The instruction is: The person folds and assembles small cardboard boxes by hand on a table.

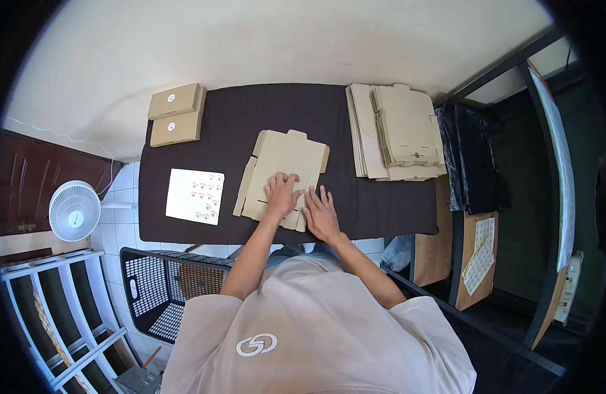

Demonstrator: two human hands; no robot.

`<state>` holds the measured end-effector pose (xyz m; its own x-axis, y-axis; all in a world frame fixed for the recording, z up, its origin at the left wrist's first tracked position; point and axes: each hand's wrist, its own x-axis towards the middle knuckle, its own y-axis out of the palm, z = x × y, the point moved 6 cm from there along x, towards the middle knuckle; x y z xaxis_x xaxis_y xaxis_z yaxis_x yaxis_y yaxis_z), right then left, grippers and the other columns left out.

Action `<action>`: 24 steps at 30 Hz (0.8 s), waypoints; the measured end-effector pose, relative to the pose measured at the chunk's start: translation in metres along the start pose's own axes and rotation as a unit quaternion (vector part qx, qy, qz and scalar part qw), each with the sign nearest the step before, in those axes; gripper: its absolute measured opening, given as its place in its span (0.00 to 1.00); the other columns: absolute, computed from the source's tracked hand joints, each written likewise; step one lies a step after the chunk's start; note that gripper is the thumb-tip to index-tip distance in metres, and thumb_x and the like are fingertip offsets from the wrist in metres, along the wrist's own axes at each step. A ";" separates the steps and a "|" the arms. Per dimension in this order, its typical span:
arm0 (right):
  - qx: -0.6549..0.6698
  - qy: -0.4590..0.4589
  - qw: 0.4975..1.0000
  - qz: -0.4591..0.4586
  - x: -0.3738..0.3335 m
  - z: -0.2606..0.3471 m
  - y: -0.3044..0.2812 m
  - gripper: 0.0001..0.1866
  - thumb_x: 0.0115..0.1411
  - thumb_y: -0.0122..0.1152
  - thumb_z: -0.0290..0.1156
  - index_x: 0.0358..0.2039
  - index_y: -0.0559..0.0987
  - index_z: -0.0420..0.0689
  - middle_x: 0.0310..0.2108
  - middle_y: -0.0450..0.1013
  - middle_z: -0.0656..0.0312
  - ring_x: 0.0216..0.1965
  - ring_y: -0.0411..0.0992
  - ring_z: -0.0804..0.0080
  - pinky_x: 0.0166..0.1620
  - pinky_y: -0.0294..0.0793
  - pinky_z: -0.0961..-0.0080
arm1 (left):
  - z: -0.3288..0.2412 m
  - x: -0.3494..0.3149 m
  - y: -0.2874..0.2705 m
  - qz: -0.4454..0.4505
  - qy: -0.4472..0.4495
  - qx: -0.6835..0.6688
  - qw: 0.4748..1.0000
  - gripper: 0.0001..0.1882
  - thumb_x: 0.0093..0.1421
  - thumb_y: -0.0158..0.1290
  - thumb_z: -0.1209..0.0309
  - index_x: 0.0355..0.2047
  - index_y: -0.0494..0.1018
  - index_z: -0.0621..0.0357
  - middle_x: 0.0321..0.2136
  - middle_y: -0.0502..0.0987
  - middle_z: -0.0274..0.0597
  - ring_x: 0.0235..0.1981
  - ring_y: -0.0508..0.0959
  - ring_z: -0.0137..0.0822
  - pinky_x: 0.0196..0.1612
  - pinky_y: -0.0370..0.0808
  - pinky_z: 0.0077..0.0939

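Note:
A flat, unfolded cardboard box blank lies slightly tilted on the dark-covered table in front of me. My left hand rests on the middle of it with bent fingers spread apart, fingertips on the board. Along the blank's lower right edge lies my right hand, its fingers stretched out and pressed on the side flap. Neither hand is wrapped round anything. The part of the cardboard under my palms is hidden.
Left of the blank lies a white sheet of round orange stickers. Closed cardboard boxes with round white stickers are stacked at the far left. Flat cardboard blanks are piled at the right. A black crate and a white fan stand left.

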<state>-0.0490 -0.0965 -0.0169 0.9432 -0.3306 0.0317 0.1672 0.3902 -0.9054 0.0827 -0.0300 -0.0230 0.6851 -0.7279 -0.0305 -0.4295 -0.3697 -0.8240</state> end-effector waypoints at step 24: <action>0.216 0.145 0.963 0.067 -0.012 -0.034 -0.036 0.15 0.59 0.65 0.39 0.34 0.84 0.38 0.35 0.82 0.51 0.40 0.80 0.56 0.48 0.78 0.65 | -0.015 -0.016 0.010 0.019 0.015 -0.033 0.999 0.17 0.57 0.55 0.67 0.48 0.78 0.40 0.50 0.68 0.44 0.55 0.63 0.50 0.55 0.58 0.52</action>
<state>-0.0761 -0.1359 0.0006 0.8557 -0.4534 -0.2494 0.2115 0.7464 -0.6310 0.0586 -0.0305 -0.0221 0.6508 -0.7580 -0.0430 -0.4923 -0.3782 -0.7839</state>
